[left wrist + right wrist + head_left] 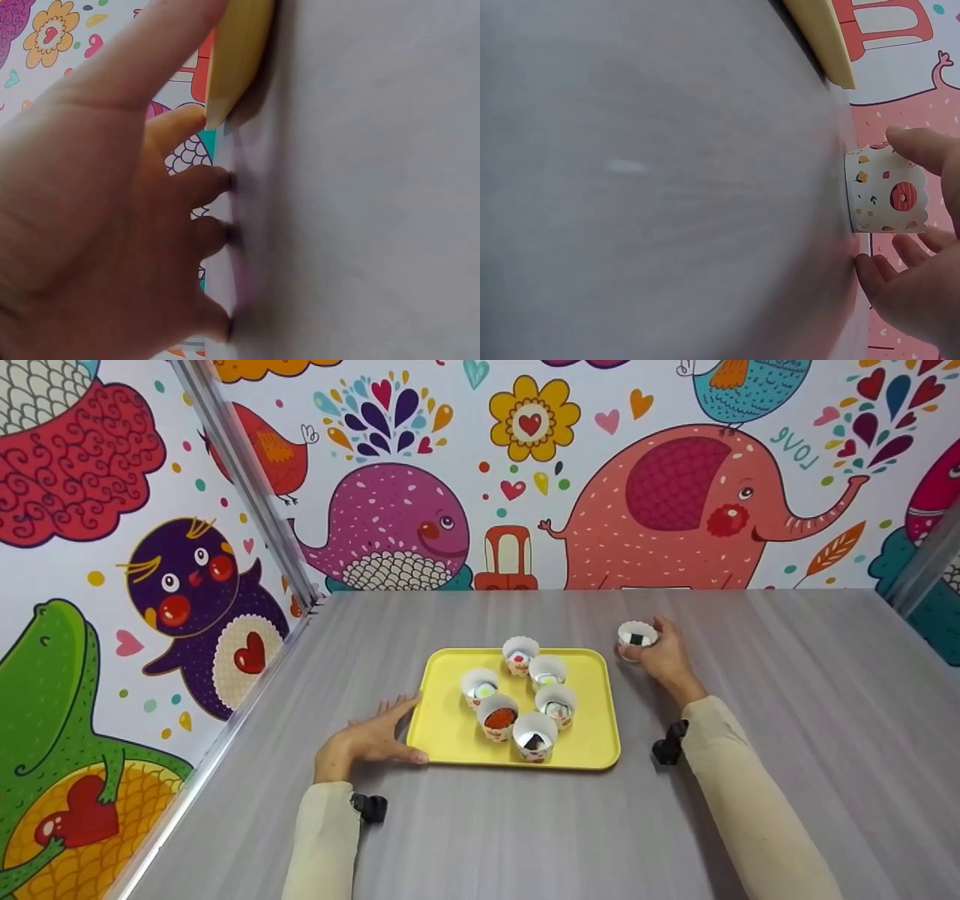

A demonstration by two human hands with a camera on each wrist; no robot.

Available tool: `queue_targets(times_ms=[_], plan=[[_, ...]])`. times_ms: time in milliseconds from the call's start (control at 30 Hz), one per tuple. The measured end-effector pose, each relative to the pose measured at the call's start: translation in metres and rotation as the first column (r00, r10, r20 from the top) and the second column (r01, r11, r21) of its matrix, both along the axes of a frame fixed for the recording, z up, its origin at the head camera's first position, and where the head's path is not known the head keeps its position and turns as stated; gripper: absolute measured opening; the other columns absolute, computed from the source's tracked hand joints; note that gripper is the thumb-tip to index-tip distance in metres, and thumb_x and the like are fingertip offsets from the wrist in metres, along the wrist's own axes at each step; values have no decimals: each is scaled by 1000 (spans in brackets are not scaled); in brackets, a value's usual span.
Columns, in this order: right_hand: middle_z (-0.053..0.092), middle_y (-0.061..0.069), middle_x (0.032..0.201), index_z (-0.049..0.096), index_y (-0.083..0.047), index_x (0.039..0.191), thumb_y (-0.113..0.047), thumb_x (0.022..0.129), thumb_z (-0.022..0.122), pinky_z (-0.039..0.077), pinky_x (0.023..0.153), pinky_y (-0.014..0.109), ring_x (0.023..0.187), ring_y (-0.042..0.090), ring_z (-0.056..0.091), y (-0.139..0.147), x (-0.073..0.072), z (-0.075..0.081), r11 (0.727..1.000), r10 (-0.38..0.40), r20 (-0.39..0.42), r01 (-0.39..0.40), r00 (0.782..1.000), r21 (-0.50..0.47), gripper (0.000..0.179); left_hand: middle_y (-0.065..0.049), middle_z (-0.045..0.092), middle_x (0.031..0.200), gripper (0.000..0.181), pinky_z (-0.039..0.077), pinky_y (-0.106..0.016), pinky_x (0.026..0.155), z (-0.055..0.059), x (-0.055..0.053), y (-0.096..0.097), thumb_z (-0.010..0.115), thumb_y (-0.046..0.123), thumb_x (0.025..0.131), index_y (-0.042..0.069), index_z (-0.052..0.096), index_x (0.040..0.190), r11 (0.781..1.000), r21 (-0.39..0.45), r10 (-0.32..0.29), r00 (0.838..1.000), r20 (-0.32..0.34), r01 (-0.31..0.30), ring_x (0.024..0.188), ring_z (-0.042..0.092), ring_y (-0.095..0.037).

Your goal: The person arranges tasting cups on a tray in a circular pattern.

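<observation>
My right hand [669, 660] holds a white paper baking cup [637, 639] at the table's back right, thumb on one side and fingers on the other. A black-and-white piece, like a rice ball with a seaweed band, lies inside it. The right wrist view shows the cup's [889, 191] donut print, its base at or very near the tabletop. My left hand [371, 739] touches the left edge of a yellow tray [442, 746] with spread fingers. In the left wrist view, other fingertips [217, 234] rest on the table. Several cups [498, 718] holding small toy-like foods stand on the tray.
The grey table [480, 832] runs back to a wall [517, 472] with printed cartoon animals. A second printed wall [90, 660] stands along the left, with a metal strip at the corner. Small black cameras [670, 742] sit on both wrists.
</observation>
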State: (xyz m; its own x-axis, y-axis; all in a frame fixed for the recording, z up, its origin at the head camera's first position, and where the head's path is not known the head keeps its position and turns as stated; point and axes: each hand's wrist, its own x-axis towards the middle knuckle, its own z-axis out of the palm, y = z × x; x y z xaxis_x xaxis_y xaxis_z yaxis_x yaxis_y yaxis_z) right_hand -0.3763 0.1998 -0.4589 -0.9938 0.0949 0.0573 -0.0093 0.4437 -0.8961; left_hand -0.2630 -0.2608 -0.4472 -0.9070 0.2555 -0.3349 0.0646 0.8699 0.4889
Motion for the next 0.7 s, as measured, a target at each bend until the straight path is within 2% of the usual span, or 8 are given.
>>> queue_targets(times_ms=[233,500,700], plan=[[34,36,153,20,14,152,-4,84,72,32,119,52,138,44,40,-1,-1,1,999,19,4,-20,1000,50,88,-19,6,169,117,-2,-84,107,0,-1,-1,82,57,74,23,14,163,1000,-6,-15,1000,15,15,155,-2,-47],[32,33,156,20,10,154,-6,88,70,32,120,53,140,42,38,-1,1,6,996,12,72,-18,997,85,85,-19,5,169,117,-2,-85,106,-1,-2,0,82,57,75,23,13,163,1000,-8,-24,1000,15,24,154,-2,-47],[34,34,154,22,11,153,-7,89,69,33,119,53,137,42,39,-2,1,7,995,10,82,-18,997,97,81,-19,4,169,117,-3,-85,107,-2,-2,0,82,56,75,22,13,163,1000,-3,-22,1000,15,22,154,-3,-48]])
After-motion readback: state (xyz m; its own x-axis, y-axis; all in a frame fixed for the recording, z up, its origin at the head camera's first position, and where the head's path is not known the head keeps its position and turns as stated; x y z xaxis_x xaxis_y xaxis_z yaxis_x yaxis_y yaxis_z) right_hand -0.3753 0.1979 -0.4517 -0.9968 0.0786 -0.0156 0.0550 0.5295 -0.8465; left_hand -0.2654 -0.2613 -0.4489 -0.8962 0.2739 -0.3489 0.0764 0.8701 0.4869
